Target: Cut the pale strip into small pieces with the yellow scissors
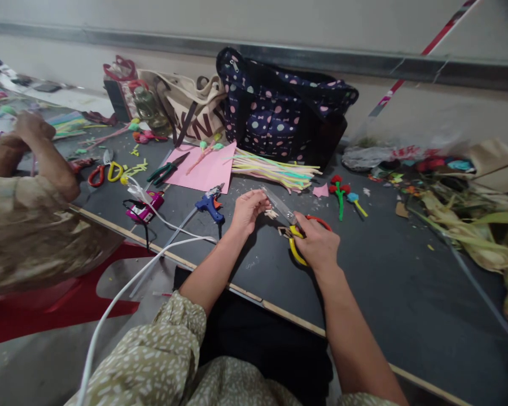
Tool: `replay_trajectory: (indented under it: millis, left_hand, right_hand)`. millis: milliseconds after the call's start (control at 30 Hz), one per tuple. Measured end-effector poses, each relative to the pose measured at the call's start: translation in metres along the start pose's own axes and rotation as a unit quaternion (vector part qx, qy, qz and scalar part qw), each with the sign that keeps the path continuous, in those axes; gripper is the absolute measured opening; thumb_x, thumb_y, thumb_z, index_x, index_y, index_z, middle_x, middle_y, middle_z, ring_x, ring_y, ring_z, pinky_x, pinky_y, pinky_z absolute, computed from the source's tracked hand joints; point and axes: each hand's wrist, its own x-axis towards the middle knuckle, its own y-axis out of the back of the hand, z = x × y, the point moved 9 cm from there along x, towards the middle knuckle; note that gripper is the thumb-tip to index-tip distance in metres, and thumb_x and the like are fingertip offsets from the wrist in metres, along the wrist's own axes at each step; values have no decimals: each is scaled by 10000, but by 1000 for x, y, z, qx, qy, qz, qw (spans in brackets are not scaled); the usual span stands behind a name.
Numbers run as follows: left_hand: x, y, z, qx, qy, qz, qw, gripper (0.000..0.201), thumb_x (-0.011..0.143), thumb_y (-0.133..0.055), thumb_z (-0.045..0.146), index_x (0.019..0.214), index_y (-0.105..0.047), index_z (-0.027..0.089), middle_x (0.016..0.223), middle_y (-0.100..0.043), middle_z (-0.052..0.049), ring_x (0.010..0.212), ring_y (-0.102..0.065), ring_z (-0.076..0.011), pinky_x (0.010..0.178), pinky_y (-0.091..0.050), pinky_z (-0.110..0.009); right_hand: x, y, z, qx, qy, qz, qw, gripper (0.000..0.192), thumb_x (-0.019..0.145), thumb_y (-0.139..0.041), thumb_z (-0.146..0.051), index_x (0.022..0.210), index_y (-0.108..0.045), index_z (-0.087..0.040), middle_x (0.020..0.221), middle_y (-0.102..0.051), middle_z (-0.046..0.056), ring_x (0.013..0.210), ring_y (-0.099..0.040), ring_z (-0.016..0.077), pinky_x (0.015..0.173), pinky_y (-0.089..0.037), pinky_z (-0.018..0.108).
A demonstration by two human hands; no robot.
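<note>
My right hand (319, 245) is closed around scissors (297, 248) with one yellow and one red handle. Their long shiny blades (278, 204) point up and left, away from me. My left hand (249, 211) is beside the blade tips, thumb and fingers pressed together; whatever sits in the pinch is too small to make out. Beneath and between the hands, small pale scraps (271, 214) lie on the dark table (389, 282). A blue glue gun (211, 204) rests left of my left hand.
Behind lie pastel pipe cleaners (275, 169), pink paper (198, 169) and a dark patterned bag (275, 107). Finished red flowers (339, 189) stand out at right, near dry husks (461, 225). A white cable (127, 287) crosses the table edge. Left, another person's arms (38, 141) rest there.
</note>
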Motion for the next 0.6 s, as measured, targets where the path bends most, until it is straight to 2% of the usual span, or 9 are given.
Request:
replay_trajectory:
  millis: [167, 300, 367, 500, 600]
  left_hand:
    - [-1, -1, 1, 5, 6, 2, 1000, 229, 582, -799, 262, 713, -660, 137, 602, -622, 14, 547, -576, -76, 628, -516, -237]
    - [-1, 0, 1, -3, 14, 8, 1000, 241, 583, -801, 243, 755, -670, 137, 714, -687, -14, 574, -598, -78, 636, -523, -241]
    - [-1, 0, 0, -7, 13, 7, 1000, 249, 584, -804, 240, 761, -664, 136, 752, -706, -32, 597, -616, -87, 643, -526, -245]
    - [-2, 3, 5, 13, -20, 20, 1000, 248, 588, -796, 254, 749, -648, 136, 765, -716, -45, 617, -638, -106, 632, -526, -250]
    - [-3, 3, 12, 44, -58, 34, 997, 220, 594, -773, 256, 718, -632, 141, 742, -710, -38, 604, -644, -114, 605, -522, -249]
  right_hand:
    - [0, -4, 0, 47, -8, -19, 999, 373, 840, -530, -291, 1193, -652, -274, 877, -714, 7, 722, -589, 123, 587, -320, 248]
    - [2, -6, 10, 108, -55, -36, 992, 408, 811, -568, -337, 1208, -626, -265, 976, -716, 25, 815, -635, 157, 638, -394, 249]
    - [2, -8, 18, 110, -85, -51, 989, 397, 797, -580, -350, 1185, -620, -277, 963, -710, 13, 834, -638, 170, 633, -397, 255]
    - [1, -14, 31, 86, -127, -78, 985, 351, 773, -586, -331, 1119, -636, -292, 856, -693, -15, 767, -624, 164, 590, -359, 249]
    - [1, -14, 35, 114, -139, -58, 982, 352, 757, -575, -322, 1098, -653, -280, 845, -693, -5, 762, -621, 158, 605, -380, 244]
